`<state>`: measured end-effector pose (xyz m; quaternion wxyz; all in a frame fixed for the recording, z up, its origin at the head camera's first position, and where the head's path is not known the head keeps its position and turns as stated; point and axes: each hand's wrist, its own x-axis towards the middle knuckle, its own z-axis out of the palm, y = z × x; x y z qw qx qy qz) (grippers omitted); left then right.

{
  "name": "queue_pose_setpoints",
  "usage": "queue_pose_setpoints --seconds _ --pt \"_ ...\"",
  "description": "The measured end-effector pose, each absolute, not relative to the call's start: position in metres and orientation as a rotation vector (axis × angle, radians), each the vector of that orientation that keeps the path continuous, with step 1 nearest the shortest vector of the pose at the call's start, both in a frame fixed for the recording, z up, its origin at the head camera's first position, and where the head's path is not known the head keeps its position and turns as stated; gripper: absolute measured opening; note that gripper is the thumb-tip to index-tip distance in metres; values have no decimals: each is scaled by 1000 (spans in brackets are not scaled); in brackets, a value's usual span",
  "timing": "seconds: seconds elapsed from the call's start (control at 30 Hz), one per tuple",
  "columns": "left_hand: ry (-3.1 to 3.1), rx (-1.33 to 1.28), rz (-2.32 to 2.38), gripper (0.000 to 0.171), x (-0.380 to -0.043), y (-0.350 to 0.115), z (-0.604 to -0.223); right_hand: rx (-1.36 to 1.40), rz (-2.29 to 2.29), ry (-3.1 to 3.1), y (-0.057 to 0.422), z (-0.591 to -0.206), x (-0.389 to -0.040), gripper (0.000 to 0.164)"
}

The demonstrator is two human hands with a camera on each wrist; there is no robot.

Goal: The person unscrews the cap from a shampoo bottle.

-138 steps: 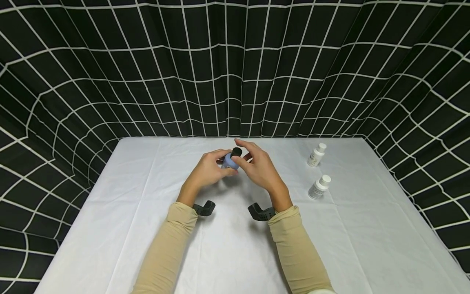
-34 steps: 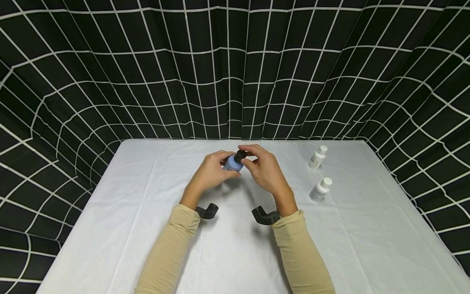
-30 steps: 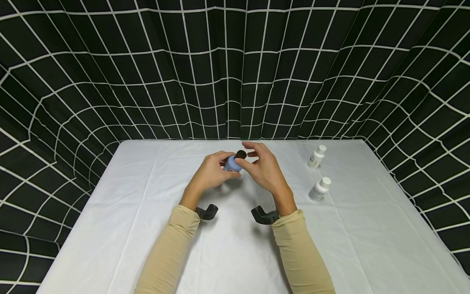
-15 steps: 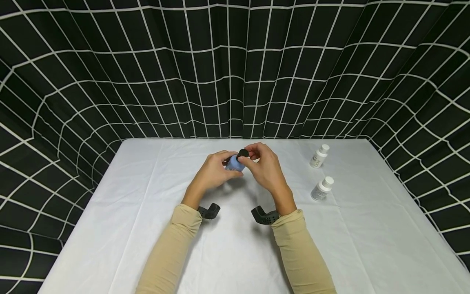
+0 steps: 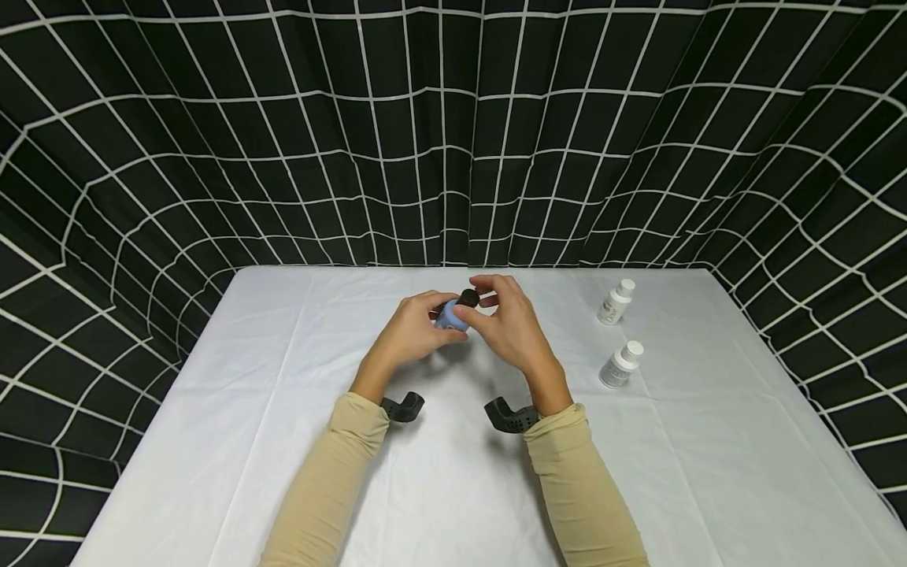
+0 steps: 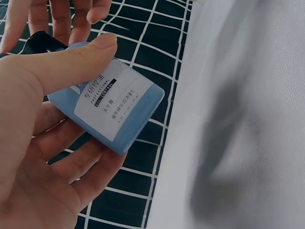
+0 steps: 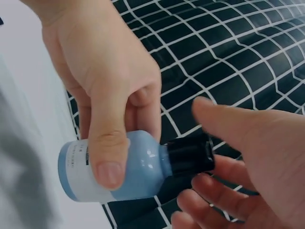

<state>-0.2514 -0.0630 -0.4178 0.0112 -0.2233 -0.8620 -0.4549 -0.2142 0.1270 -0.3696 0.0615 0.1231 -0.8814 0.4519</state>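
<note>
In the head view my left hand (image 5: 411,327) grips a small blue shampoo bottle (image 5: 448,316) above the table. Its thumb lies across the white label, with the fingers round the other side, as the left wrist view shows. The bottle (image 7: 143,167) is tilted, its black cap (image 7: 190,155) on the neck and pointing to my right hand (image 5: 512,319). That hand's thumb and fingers (image 7: 205,183) are spread loosely on either side of the cap, with a gap at the thumb in the right wrist view.
Two white bottles with white caps stand on the right of the table, one farther back (image 5: 615,303) and one nearer (image 5: 621,364). A white cloth covers the table (image 5: 453,488). Behind it hangs a black curtain (image 5: 453,126) with a white grid.
Half a second ago my right thumb and fingers were closer round the cap; now they have loosened from it. Earlier they also pinched and eased off the cap. My left hand keeps its grip.
</note>
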Motion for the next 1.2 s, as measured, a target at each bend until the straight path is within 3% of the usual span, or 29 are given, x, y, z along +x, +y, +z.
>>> queue_pose_setpoints --seconds 0.3,0.77,1.03,1.2 --pt "-2662 -768 -1480 53 -249 -58 -418 292 1297 -2678 130 -368 -215 42" --pt "-2690 -734 -1468 51 -251 -62 -418 592 1270 -2647 131 -365 -213 40" --pt "-2698 -700 -1479 57 -249 -62 -418 376 1248 -2709 130 -366 -211 62" --pt "-2699 -711 -1498 56 -248 -61 -416 272 1214 -2725 129 -368 -213 54"
